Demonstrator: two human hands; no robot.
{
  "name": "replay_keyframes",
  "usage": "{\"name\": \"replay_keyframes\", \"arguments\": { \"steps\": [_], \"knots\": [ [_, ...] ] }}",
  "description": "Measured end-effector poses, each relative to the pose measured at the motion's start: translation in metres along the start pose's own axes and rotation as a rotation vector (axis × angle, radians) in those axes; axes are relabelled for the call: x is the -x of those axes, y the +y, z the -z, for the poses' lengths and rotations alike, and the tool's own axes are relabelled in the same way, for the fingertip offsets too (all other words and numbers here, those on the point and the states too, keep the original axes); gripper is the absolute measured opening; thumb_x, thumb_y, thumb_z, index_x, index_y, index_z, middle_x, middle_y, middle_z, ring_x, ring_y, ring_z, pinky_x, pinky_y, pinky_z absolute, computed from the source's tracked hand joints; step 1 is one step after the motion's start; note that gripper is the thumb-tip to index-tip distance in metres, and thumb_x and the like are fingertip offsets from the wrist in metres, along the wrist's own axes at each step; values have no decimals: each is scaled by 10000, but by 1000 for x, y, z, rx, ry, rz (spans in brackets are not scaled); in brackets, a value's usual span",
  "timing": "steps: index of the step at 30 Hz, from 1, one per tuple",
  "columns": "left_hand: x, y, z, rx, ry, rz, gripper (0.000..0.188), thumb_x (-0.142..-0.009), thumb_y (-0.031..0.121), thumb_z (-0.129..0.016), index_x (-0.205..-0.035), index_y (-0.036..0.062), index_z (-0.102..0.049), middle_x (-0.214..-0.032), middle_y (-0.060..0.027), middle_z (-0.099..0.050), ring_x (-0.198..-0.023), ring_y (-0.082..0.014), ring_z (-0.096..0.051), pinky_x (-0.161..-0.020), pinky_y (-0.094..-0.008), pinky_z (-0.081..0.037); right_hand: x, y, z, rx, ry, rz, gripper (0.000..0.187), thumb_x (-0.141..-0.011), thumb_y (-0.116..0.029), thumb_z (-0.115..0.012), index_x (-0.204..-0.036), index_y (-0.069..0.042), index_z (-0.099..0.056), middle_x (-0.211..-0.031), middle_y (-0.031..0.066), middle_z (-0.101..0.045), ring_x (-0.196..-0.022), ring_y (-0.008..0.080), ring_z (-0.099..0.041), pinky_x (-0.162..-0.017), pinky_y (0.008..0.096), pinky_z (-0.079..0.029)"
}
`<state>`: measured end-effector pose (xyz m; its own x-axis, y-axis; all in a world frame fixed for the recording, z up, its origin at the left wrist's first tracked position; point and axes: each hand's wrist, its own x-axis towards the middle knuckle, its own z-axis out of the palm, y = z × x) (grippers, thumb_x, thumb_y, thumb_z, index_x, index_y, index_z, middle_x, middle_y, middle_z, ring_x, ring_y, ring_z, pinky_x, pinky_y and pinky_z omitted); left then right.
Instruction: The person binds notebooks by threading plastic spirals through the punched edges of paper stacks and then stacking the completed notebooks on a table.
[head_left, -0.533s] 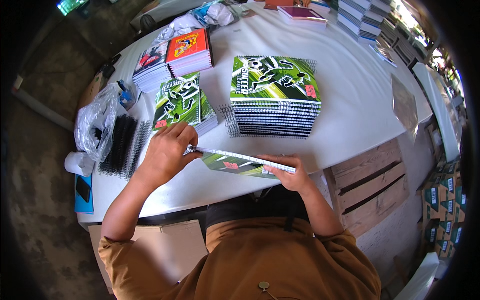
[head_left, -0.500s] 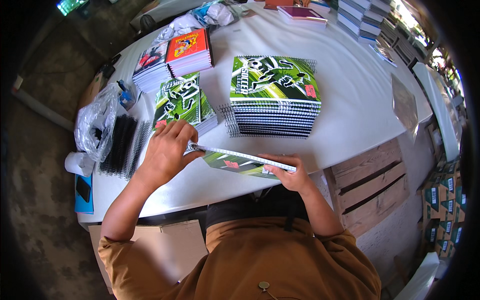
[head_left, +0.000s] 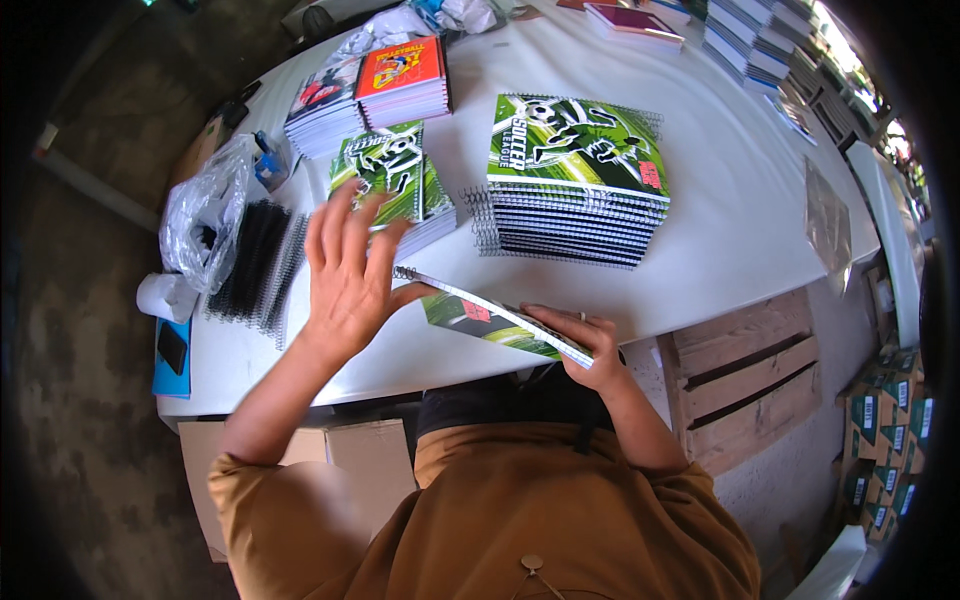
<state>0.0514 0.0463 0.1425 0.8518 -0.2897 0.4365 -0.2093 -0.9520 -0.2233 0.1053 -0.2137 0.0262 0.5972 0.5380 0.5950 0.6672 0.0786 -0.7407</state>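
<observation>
A notebook [head_left: 490, 322] with a green and black cover is held on edge over the table's near side, its page edges facing up. My right hand [head_left: 590, 345] grips its right end, fingers on one side and thumb on the other. At its left end a bit of wire coil shows. My left hand [head_left: 350, 260] is raised there with fingers stretched apart; its thumb is close to the coil, and I cannot tell whether it touches. Just beyond that hand lies a smaller stack of green notebooks [head_left: 410, 180]. A tall stack of coil-bound green notebooks [head_left: 575, 180] stands to the right.
Loose black wire coils [head_left: 250, 265] lie at the left beside a clear plastic bag [head_left: 208, 215]. Red-covered notebooks [head_left: 405, 80] sit farther back. A phone [head_left: 171, 346] rests on a blue item at the left edge. A wooden pallet [head_left: 745, 380] is right of the table.
My left hand has come off the notebook's coil end and its fingers have spread. The notebook's right end has tipped lower, still in my right hand. The whole view has shifted slightly.
</observation>
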Motion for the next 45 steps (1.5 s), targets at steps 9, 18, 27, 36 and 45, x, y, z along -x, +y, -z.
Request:
{"name": "replay_keyframes", "arguments": {
  "steps": [9, 18, 27, 36, 45],
  "knots": [
    [55, -30, -100, -84, 694, 130, 1167, -698, 850, -222, -1400, -70, -71, -1463, -276, -34, -1351, -433, 54, -1032, -587, 112, 5, -10, -21, -35, -8, -28, 367, -746, 33, -616, -1111, -3, -613, -1070, 143, -642, -945, 259, -642, -823, 313, -497],
    [110, 48, -123, 171, 430, -100, 1182, -607, 870, -361, -1285, -97, -318, -1335, -361, -267, -1229, -581, -215, -953, -709, 33, 5, -13, -24, -24, 43, 73, 317, -769, -20, -626, -1085, 10, -625, -1054, 157, -645, -917, 266, -654, -794, 320, -509],
    [53, 14, -97, 6, 893, -132, 1170, -646, 827, -417, -1380, -39, -136, -1396, -356, -116, -1274, -551, -125, -982, -684, -55, 3, -16, -23, -66, 24, 126, 307, -751, -3, -643, -1057, 19, -638, -1005, 156, -658, -897, 273, -652, -803, 344, -506],
    [57, 50, -94, 50, 814, -188, 1132, -679, 752, -522, -1424, 26, -76, -1345, -306, -277, -1190, -522, -273, -1021, -646, -100, 6, -13, -30, 34, 57, 194, 344, -736, -14, -650, -1079, -1, -631, -1018, 151, -652, -863, 264, -657, -756, 343, -520],
    [87, 45, -138, 450, 903, -139, 830, -779, 721, -405, -1188, 0, -433, -1325, -158, -366, -1077, -392, -428, -998, -612, -229, 6, -15, -33, 53, 35, 216, 357, -730, -43, -673, -1081, 2, -623, -1042, 149, -646, -881, 276, -658, -777, 357, -524]
  ]
}}
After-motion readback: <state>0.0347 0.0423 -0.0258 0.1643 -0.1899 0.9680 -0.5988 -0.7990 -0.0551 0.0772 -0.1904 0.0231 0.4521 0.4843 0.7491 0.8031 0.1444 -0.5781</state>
